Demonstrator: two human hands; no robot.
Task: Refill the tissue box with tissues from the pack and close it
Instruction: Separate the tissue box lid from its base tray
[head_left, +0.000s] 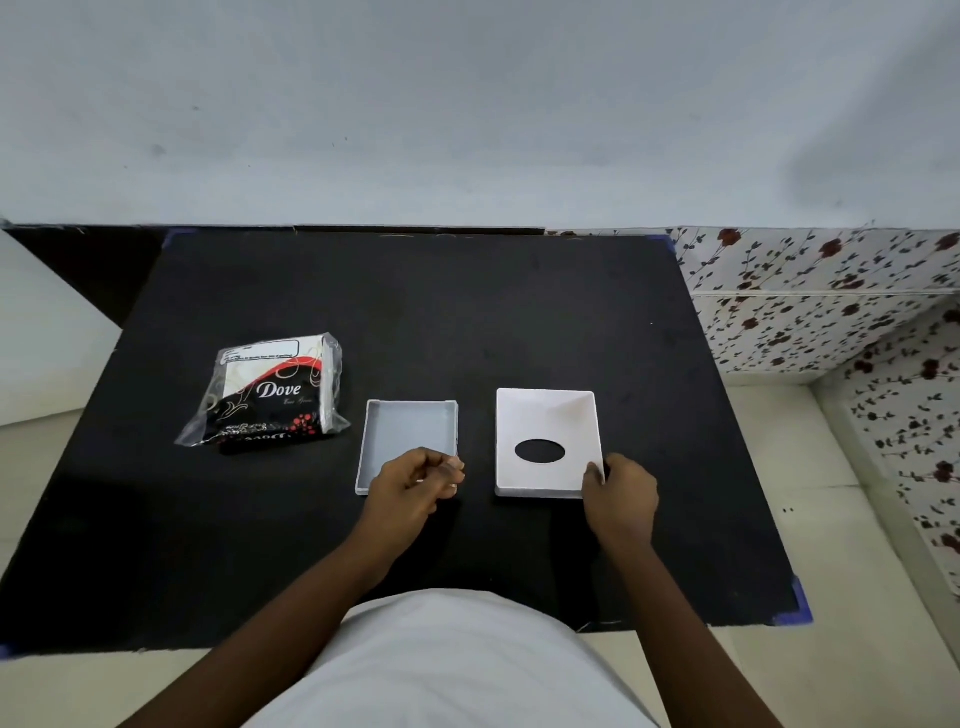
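Head view: "Dove" on the tissue pack (270, 395).

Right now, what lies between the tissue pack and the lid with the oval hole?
The open box base, seen in the head view, empty.

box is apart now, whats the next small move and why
Probably move the left hand over to the printed plastic tissue pack: the shallow grey tray lies empty, the white box part with the oval hole rests apart under the right hand, and the pack lies untouched.

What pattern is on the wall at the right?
Dark red flowers on black leafy stems over white, on the wall, in the head view.
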